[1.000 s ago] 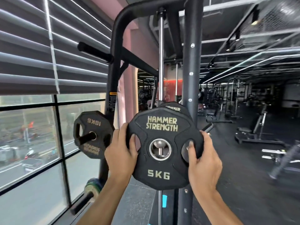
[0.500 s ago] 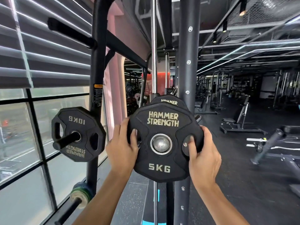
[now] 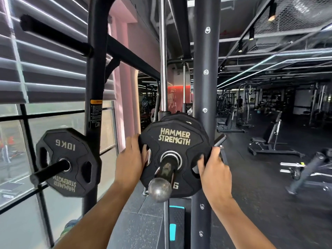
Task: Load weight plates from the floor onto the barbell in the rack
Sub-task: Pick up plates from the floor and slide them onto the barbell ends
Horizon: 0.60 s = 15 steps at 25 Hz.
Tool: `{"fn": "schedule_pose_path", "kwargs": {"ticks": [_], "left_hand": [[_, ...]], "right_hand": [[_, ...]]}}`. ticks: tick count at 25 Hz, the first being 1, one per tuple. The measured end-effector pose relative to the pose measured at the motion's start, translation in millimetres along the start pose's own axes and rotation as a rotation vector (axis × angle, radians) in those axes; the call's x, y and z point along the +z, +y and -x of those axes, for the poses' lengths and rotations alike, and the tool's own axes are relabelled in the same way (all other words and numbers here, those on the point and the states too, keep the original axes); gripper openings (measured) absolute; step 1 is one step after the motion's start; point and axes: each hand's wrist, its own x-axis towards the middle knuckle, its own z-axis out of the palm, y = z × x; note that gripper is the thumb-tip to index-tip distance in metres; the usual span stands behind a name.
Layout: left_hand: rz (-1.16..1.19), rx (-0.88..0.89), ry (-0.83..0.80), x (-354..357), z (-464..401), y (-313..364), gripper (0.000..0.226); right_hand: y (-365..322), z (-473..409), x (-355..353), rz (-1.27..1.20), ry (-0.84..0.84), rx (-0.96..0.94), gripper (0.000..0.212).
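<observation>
A black 5 kg plate (image 3: 175, 141) marked HAMMER STRENGTH sits on the barbell sleeve (image 3: 166, 172), whose rounded steel end (image 3: 159, 190) pokes out towards me through the centre hole. Another black plate (image 3: 186, 117) shows just behind it on the same sleeve. My left hand (image 3: 130, 157) grips the plate's left edge with fingers in its grip slot. My right hand (image 3: 214, 168) grips the right edge the same way. The black rack upright (image 3: 205, 78) stands right behind the plates.
A 10 kg plate (image 3: 67, 159) hangs on a storage peg (image 3: 49, 172) of the left upright (image 3: 95, 78), near the window. A chrome guide rod (image 3: 163, 56) runs vertically behind the plates. Benches (image 3: 269, 141) and machines stand on the dark floor to the right.
The 5 kg plate has slid along the sleeve away from me, so the sleeve end now sticks out through its hole. Both hands kept their grip.
</observation>
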Motion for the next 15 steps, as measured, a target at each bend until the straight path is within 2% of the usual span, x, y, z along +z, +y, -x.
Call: {"fn": "schedule_pose_path", "kwargs": {"ticks": [7,11,15], "left_hand": [[-0.089,-0.005,-0.100,47,-22,-4,0.025],[-0.012,-0.043,-0.205,61,-33,-9,0.019],[0.099,-0.137,-0.268,72,-35,-8,0.018]], "right_hand": [[25,-35,45,0.057,-0.089,-0.034,0.036],[32,-46,67,0.068,-0.098,0.000,0.033],[33,-60,73,0.129,-0.098,0.018,0.038]]}}
